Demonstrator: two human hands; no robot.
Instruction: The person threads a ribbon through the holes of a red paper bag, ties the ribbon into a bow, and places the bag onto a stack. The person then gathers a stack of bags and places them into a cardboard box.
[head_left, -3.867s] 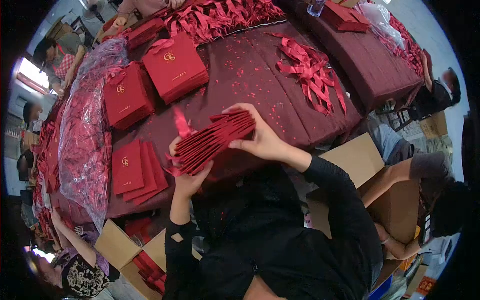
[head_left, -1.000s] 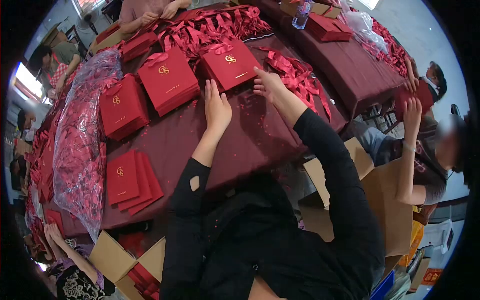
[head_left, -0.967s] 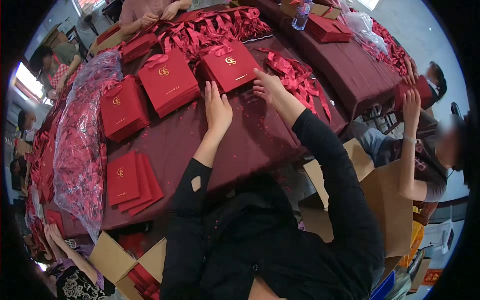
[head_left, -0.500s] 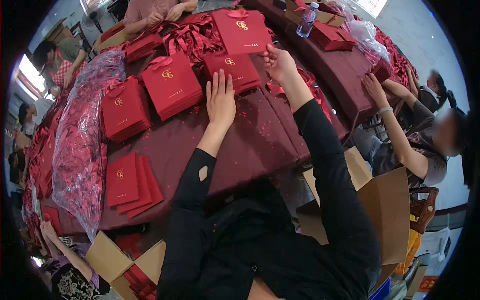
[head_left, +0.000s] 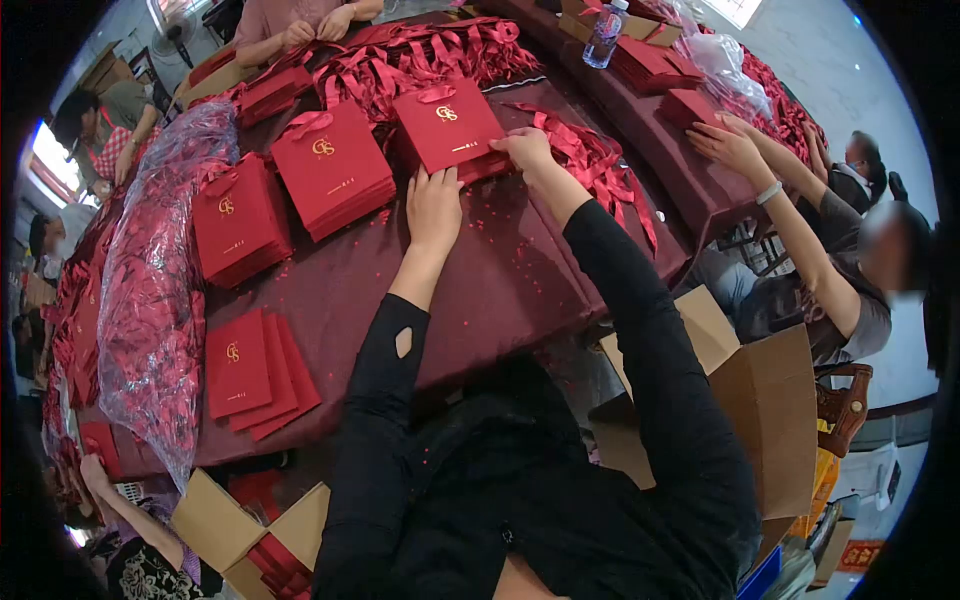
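Note:
A red gift bag with a gold logo [head_left: 450,122] lies on top of the right-hand stack, its ribbon handle at the far edge. My right hand [head_left: 528,152] pinches this bag's near right corner. At its near edge rests my left hand [head_left: 434,208], fingertips against the stack and fingers slightly apart. To the left are a middle stack of red bags [head_left: 330,170] and another stack [head_left: 238,225]. Several bags lie fanned out [head_left: 262,375] nearer the table's front edge.
Red ribbons [head_left: 590,165] lie right of the stack. A plastic-wrapped bundle [head_left: 155,280] runs along the left. Cardboard boxes [head_left: 765,420] stand below the table. A water bottle [head_left: 604,36] is on the other table, where a co-worker's hands [head_left: 735,150] hold red bags. Others work around.
The bag that my right hand held up has come down onto the right-hand stack. My left hand has drawn back slightly toward me, to the near edge. Ribbons behind are uncovered.

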